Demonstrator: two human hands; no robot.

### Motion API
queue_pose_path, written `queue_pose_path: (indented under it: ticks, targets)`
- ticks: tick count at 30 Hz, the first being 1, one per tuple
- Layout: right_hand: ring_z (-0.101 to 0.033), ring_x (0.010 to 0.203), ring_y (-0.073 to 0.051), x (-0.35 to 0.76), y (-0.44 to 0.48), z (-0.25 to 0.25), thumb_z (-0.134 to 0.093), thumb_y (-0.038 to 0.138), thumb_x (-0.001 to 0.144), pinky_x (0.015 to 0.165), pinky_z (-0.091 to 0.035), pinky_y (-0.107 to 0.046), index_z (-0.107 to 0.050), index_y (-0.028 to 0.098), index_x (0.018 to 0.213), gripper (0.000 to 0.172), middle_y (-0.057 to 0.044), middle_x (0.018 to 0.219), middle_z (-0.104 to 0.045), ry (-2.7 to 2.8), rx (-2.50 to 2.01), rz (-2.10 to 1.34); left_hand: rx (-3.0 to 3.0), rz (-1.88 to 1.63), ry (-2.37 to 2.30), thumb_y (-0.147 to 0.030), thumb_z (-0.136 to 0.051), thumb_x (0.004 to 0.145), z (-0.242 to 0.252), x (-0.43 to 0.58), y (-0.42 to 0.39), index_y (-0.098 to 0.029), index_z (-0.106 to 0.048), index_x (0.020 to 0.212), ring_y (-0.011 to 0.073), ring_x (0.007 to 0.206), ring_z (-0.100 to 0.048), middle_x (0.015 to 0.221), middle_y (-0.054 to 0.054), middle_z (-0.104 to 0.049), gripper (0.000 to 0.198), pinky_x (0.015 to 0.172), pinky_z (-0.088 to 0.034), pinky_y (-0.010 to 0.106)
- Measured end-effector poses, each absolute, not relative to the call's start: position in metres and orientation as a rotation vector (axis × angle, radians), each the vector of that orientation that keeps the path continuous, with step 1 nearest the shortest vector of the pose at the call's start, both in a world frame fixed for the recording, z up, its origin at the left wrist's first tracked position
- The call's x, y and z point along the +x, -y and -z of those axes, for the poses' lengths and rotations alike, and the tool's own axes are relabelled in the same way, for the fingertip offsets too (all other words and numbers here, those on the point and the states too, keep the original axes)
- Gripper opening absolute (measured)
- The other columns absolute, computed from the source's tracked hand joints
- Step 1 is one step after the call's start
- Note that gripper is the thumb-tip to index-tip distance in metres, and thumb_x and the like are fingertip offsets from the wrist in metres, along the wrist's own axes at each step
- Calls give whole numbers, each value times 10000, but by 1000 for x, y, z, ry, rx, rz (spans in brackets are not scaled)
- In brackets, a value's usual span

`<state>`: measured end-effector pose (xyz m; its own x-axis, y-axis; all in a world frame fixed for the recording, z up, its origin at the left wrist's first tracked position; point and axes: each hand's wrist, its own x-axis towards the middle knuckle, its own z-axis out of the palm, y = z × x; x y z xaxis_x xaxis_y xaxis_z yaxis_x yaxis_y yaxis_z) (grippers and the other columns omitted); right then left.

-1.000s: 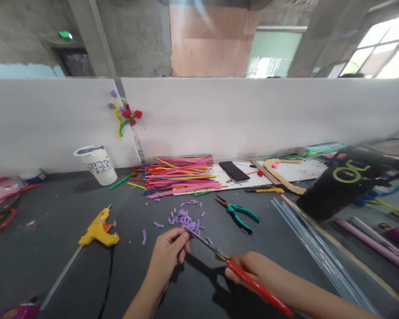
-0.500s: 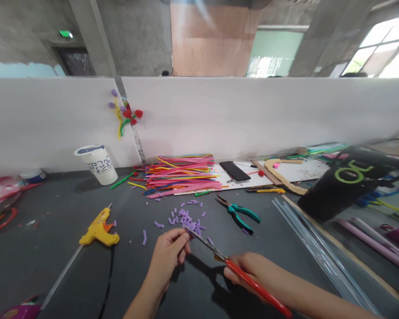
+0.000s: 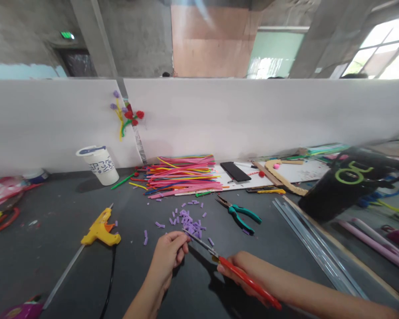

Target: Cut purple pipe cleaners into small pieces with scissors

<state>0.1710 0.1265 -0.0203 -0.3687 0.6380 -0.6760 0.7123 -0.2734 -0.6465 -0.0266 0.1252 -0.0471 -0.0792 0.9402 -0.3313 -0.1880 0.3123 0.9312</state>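
Observation:
Red-handled scissors (image 3: 239, 274) are gripped in my right hand (image 3: 239, 266), which is closed around the handles. Their blades point up and left, with the tips at the fingers of my left hand (image 3: 173, 252). That hand is closed in a pinch, thumb against the fingers, and whatever lies between them is hidden or too small to make out. Just beyond the blade tips lies a loose pile of short cut purple pieces (image 3: 193, 227), with several more scattered around it on the dark table (image 3: 86, 274).
A yellow glue gun (image 3: 101, 230) lies to the left, its black cord running toward me. Green-handled pliers (image 3: 241, 215) rest right of the pile. Behind are colourful pipe cleaners (image 3: 182, 177), a phone (image 3: 235, 171) and a white cup (image 3: 101, 166). A black tumbler (image 3: 332, 190) and clear sticks (image 3: 319, 248) are at right.
My right hand and the scissors have moved slightly left, toward my left hand. The left hand stays almost in place, still pinched. The purple pile looks about the same.

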Motion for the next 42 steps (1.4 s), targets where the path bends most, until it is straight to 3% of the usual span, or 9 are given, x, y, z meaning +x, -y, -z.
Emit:
queue_pose_path:
  ticks: [4, 9, 14, 18, 32, 42]
  targets:
    - [-306, 234, -68, 170, -134, 17, -404, 506, 781, 258, -256, -171, -420, 188, 559, 388, 71, 311, -344, -1698, 1722, 1927, 789, -1138, -1285, -323, -555, 670, 51, -29, -127, -109, -586, 654, 12, 284, -325, 451, -42, -507, 217, 280, -143, 129]
    - [-371, 243, -78, 165, -142, 9, -262, 565, 809, 258, -308, -167, -507, 167, 648, 494, 61, 340, -398, -1798, 1630, 2091, 835, -1104, -1230, -346, -577, 667, 49, -25, -125, -115, -583, 664, 28, 283, -383, 454, -34, -534, 231, 269, -197, 132]
    - [-368, 268, -53, 146, -148, 17, -478, 310, 746, 280, -268, -131, -420, 177, 598, 208, 94, 333, -371, -2068, 1712, 2119, 915, -1020, -1171, -341, -578, 677, 49, -20, -123, -114, -586, 669, 27, 280, -402, 461, -27, -555, 228, 268, -217, 126]
    - [-394, 305, -45, 128, -152, 21, -501, 184, 692, 301, -278, -121, -430, 176, 632, 93, 103, 380, -406, -2256, 1782, 2099, 1032, -947, -1131, -345, -534, 713, 54, -19, -123, -120, -564, 621, 26, 277, -402, 470, -13, -567, 244, 274, -224, 130]
    - [-450, 342, -62, 126, -153, 27, -481, 174, 712, 313, -320, -138, -437, 173, 679, 54, 74, 466, -475, -2415, 1643, 2081, 1076, -910, -1096, -357, -512, 708, 54, -17, -121, -132, -543, 551, 29, 231, -337, 351, -30, -505, 276, 267, -186, 147]
    - [-436, 332, -69, 129, -161, 15, -460, 231, 739, 326, -331, -159, -410, 188, 676, 91, 91, 450, -401, -2475, 1680, 1945, 987, -978, -1122, -352, -558, 682, 48, -18, -121, -125, -562, 625, 41, 282, -439, 472, -11, -580, 234, 267, -253, 136]
